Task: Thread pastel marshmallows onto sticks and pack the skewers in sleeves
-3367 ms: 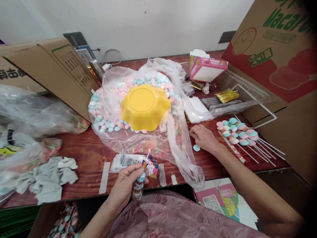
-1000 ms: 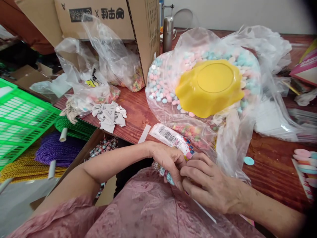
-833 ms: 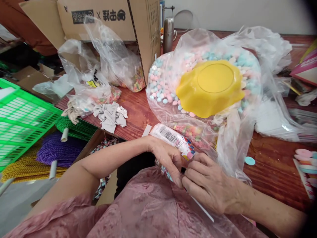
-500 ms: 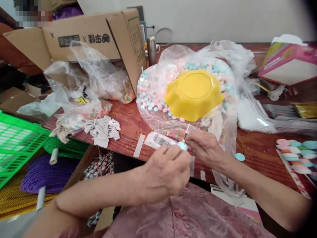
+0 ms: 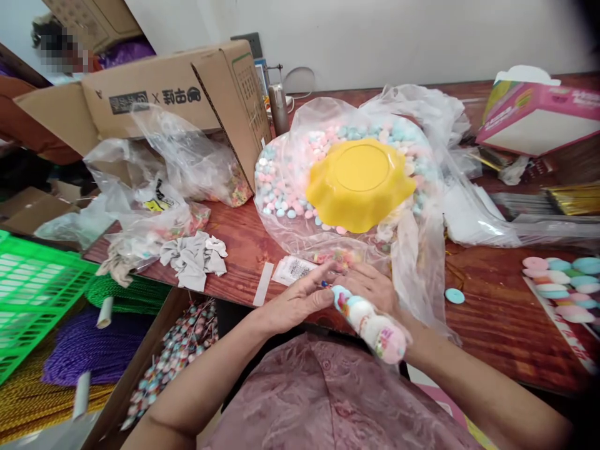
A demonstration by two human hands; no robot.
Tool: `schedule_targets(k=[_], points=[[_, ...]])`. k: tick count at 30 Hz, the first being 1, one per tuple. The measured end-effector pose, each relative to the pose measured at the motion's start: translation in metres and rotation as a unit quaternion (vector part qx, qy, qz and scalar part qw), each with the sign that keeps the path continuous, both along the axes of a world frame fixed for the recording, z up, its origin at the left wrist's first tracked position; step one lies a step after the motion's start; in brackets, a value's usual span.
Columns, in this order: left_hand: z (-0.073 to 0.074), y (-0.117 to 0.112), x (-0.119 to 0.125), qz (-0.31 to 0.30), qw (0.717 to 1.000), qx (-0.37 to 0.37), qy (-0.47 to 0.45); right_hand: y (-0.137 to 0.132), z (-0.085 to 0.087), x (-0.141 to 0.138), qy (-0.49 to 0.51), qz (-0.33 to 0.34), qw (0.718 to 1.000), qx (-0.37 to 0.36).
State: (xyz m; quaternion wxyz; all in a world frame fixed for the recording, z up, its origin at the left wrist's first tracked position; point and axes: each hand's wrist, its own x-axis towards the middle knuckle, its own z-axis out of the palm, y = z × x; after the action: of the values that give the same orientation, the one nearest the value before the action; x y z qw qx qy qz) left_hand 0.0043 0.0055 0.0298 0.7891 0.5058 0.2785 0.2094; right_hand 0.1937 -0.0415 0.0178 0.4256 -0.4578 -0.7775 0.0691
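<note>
A marshmallow skewer (image 5: 370, 325), pink, white and blue with printed clear wrapping, slants toward my body, slightly blurred. At its upper end, the thumb and fingers of my left hand (image 5: 300, 303) close around the stick end, where a small blue tie (image 5: 324, 284) shows. My right hand (image 5: 370, 286) lies behind the skewer, fingers bent toward the left hand at the same end; its fingertips are partly hidden. Just beyond the hands is a clear bag (image 5: 300, 234) of loose marshmallows with a yellow scalloped bowl (image 5: 360, 172) upside down on it.
Crumpled grey cloth (image 5: 194, 256) and a white label packet (image 5: 293, 270) lie on the table. A cardboard box (image 5: 154, 94) stands back left. A blue marshmallow (image 5: 454, 295) and a marshmallow pile (image 5: 565, 287) are at right. A green basket (image 5: 37, 294) and twist-tie bundles (image 5: 98, 344) sit left.
The skewer has swung into view, its marshmallows now pointing toward my body. My left hand has shifted left and unfolded; my right hand has turned over. The view has shifted slightly.
</note>
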Motion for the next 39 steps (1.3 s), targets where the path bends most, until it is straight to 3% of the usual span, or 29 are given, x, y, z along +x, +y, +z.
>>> schedule_targets(k=[4,5,7,10,12,13,14,16,17,18,19,21,23,24,26,27,28,29,32,35,37,39], points=[[-0.001,-0.003,-0.011,0.121,0.990,-0.069,-0.006,-0.004,-0.004,-0.008,-0.127,-0.011,0.976,0.176],[0.000,-0.005,-0.012,0.128,0.988,-0.086,-0.010,-0.004,-0.003,-0.009,-0.151,-0.009,0.968,0.202],[0.002,-0.011,-0.012,0.083,0.990,-0.109,-0.019,-0.002,-0.002,-0.009,-0.156,-0.006,0.964,0.213],[0.000,-0.021,-0.010,0.059,0.994,-0.091,-0.021,0.002,-0.001,-0.009,-0.083,0.002,0.989,0.119],[-0.003,-0.027,-0.009,0.104,0.992,-0.069,0.007,0.003,-0.003,-0.012,0.055,0.022,0.997,-0.047],[-0.005,-0.029,-0.009,0.123,0.991,-0.052,0.027,0.003,-0.005,-0.015,0.157,0.045,0.973,-0.163],[-0.006,-0.031,-0.009,0.132,0.990,-0.024,0.049,0.003,-0.007,-0.018,0.263,0.074,0.919,-0.285],[-0.005,-0.032,-0.011,0.135,0.984,0.071,0.094,0.000,-0.012,-0.028,0.416,0.128,0.765,-0.475],[-0.003,-0.032,-0.015,0.129,0.976,0.128,0.116,-0.001,-0.014,-0.034,0.452,0.146,0.703,-0.528],[0.000,-0.032,-0.022,0.116,0.967,0.179,0.140,-0.004,-0.017,-0.039,0.468,0.156,0.667,-0.558],[0.005,-0.032,-0.033,0.096,0.957,0.215,0.167,-0.007,-0.019,-0.042,0.471,0.158,0.654,-0.571],[0.015,-0.030,-0.067,0.035,0.938,0.250,0.237,-0.015,-0.022,-0.042,0.460,0.149,0.666,-0.567],[0.024,-0.027,-0.115,-0.048,0.893,0.270,0.357,-0.028,-0.024,-0.031,0.433,0.124,0.719,-0.529],[0.027,-0.025,-0.140,-0.076,0.845,0.293,0.441,-0.035,-0.024,-0.022,0.407,0.108,0.755,-0.502],[0.027,-0.021,-0.179,-0.069,0.708,0.347,0.612,-0.051,-0.025,-0.001,0.343,0.081,0.818,-0.455],[0.024,-0.020,-0.188,-0.039,0.637,0.387,0.666,-0.057,-0.025,0.007,0.314,0.070,0.837,-0.443],[0.020,-0.017,-0.187,-0.017,0.589,0.434,0.682,-0.063,-0.024,0.013,0.292,0.062,0.849,-0.435],[0.014,-0.015,-0.176,-0.013,0.572,0.489,0.659,-0.068,-0.021,0.017,0.281,0.055,0.858,-0.426],[-0.007,-0.007,-0.097,-0.059,0.597,0.653,0.463,-0.075,-0.005,0.011,0.284,0.039,0.882,-0.374],[-0.025,-0.002,-0.011,-0.145,0.556,0.725,0.381,-0.080,0.010,0.013,0.257,0.015,0.926,-0.275],[-0.036,0.001,0.020,-0.171,0.517,0.757,0.361,-0.092,0.012,0.037,0.222,-0.086,0.951,-0.196],[-0.048,0.008,0.026,-0.146,0.480,0.798,0.333,-0.114,0.005,0.081,0.177,-0.278,0.937,-0.118]])
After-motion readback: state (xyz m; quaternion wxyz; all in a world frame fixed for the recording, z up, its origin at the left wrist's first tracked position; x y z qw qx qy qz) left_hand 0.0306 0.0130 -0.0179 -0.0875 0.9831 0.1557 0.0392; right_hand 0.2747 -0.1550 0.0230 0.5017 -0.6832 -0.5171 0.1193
